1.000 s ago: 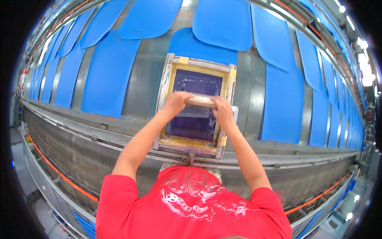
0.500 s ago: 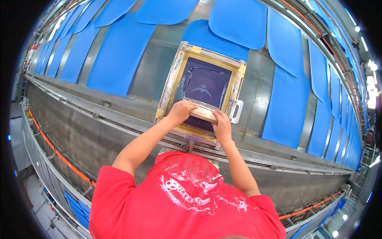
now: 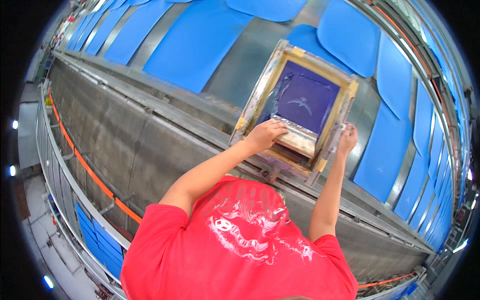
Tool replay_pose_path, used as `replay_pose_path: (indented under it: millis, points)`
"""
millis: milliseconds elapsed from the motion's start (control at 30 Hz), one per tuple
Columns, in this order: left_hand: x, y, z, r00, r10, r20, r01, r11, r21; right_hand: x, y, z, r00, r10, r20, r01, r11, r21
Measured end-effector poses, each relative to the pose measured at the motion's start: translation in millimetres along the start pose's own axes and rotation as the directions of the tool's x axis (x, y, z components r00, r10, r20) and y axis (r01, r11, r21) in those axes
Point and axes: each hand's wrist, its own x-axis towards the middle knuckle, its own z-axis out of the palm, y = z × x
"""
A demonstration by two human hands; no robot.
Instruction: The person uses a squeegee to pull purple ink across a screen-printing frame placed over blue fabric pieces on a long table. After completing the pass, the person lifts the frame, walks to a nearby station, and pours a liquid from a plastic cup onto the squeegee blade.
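Note:
A wooden-framed printing screen [image 3: 280, 65] with dark purple mesh lies on the long metal table. My left hand [image 3: 265, 135] grips a wooden squeegee [image 3: 300, 140] resting at the near end of the mesh. My right hand [image 3: 347, 139] is closed on the handle at the frame's right edge. A pale printed motif [image 3: 302, 102] shows in the middle of the mesh. My red shirt [image 3: 240, 250] fills the lower middle of the view.
Blue fabric pieces [image 3: 200, 42] lie in rows along the grey table on both sides of the screen, one more [image 3: 382, 150] just right of it. A metal rail [image 3: 165, 107] runs along the table's near edge. An orange strip [image 3: 85, 165] lines the lower frame.
Both hands were on the squeegee, drawing it toward me. Now only the left holds it at the near end, and the right has moved to the frame's right handle.

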Motion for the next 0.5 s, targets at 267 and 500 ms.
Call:
replay_pose_path:
  millis: [267, 500]
  points:
    - [-74, -102, -170, 0.995, -0.092, -0.038, 0.095, 0.993, 0.072, -101, -152, 167, 0.996, -0.076, 0.044, 0.067, 0.982, 0.179]
    - [-141, -244, -311, 0.992, -0.121, 0.040, 0.115, 0.985, 0.125, -190, -219, 344, 1.000, -0.013, 0.028, 0.009, 0.990, 0.139]
